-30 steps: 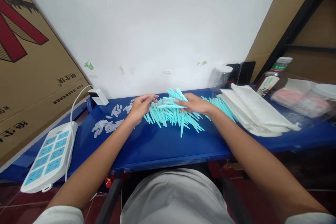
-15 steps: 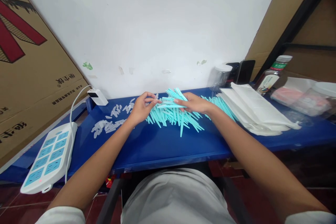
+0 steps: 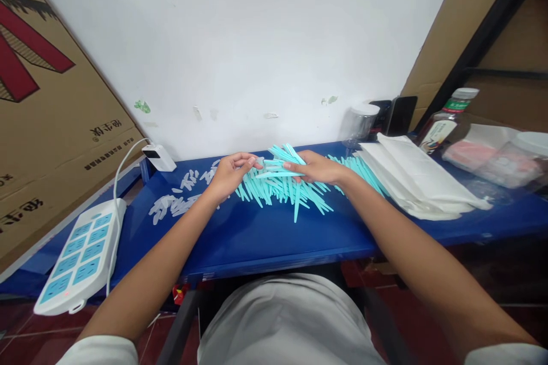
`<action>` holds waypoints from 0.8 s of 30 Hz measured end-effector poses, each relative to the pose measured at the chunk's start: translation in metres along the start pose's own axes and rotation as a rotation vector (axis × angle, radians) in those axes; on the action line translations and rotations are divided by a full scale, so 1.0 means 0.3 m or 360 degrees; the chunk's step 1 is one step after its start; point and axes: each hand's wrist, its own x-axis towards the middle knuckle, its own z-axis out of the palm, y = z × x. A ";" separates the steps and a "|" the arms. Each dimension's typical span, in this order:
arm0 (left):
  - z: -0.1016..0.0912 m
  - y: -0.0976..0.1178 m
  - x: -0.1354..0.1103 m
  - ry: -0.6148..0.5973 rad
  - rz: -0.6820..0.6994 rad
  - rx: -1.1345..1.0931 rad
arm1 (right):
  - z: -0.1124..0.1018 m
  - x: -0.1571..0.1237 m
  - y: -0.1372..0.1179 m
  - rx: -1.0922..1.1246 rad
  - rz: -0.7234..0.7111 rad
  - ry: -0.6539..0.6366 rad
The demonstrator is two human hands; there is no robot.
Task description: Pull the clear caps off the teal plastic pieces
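Note:
My right hand (image 3: 319, 167) is closed around a bundle of thin, tapered turquoise sticks (image 3: 285, 154), their ends fanning out to the left. Close to those ends, my left hand (image 3: 233, 173) pinches a small translucent cap-like piece (image 3: 260, 160) between thumb and fingers. Whether this piece touches a stick I cannot tell. Below both hands a heap of the same turquoise sticks (image 3: 295, 197) lies on the blue table (image 3: 274, 242). Several loose translucent pieces (image 3: 171, 205) are scattered left of my left hand, partly hidden by the forearm.
More sticks (image 3: 363, 174) lie beside white bags (image 3: 419, 177) on the right. Behind them stand a clear jar (image 3: 362, 124) and a bottle (image 3: 445, 122). At left are a white device (image 3: 158, 157), its cable, and a power strip (image 3: 81, 256). A white wall (image 3: 257, 51) borders the table.
The translucent piece in my left hand has tipped from upright toward the stick ends and moved slightly right. My right hand and its bundle have hardly moved.

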 end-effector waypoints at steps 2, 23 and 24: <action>-0.001 0.001 0.000 -0.0004 -0.0066 -0.0040 | -0.001 0.003 0.004 -0.0001 -0.0007 -0.0003; 0.001 0.031 -0.014 -0.0216 0.0005 0.0092 | 0.019 -0.004 -0.018 -0.0180 -0.0134 -0.0174; 0.000 0.033 -0.015 -0.0235 -0.0004 0.0091 | 0.021 -0.004 -0.018 -0.0180 -0.0145 -0.0179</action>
